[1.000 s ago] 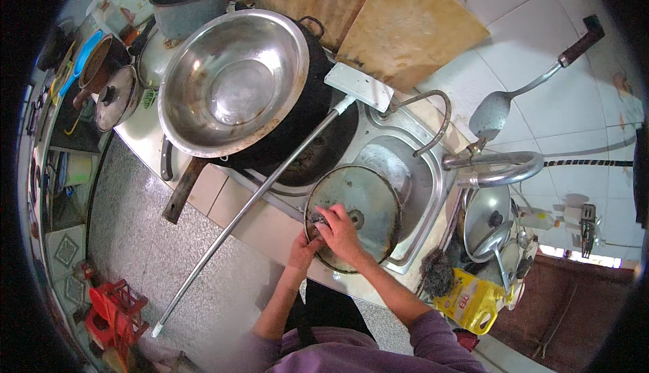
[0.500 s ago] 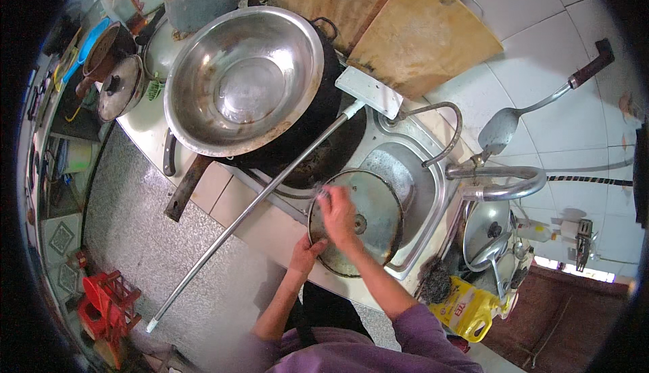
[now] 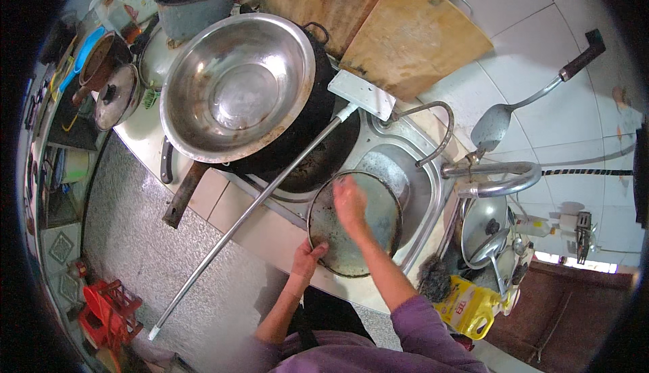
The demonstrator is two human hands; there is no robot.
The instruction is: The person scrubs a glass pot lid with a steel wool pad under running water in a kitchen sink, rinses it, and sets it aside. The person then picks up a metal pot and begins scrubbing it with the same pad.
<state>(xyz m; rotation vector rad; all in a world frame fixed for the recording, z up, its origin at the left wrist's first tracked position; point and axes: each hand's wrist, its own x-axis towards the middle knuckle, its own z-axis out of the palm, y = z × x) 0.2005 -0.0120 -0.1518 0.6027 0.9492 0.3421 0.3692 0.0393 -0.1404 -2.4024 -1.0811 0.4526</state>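
A round, stained glass pot lid with a dark rim leans over the near edge of the steel sink. My left hand grips its lower left rim, thumb on top. My right hand is closed and pressed on the upper part of the lid's face, slightly smeared by motion. Whatever its fingers hold is hidden; a small greyish bit shows at the fingertips. My right forearm covers the middle of the lid.
A long metal pole with a white flat head lies across the counter. Left of the sink, a large steel basin sits on a black wok. The faucet, a hanging spatula and a yellow jug are at the right.
My right hand has moved up and to the right across the lid. My left hand keeps its hold on the rim. The whole view has shifted slightly.
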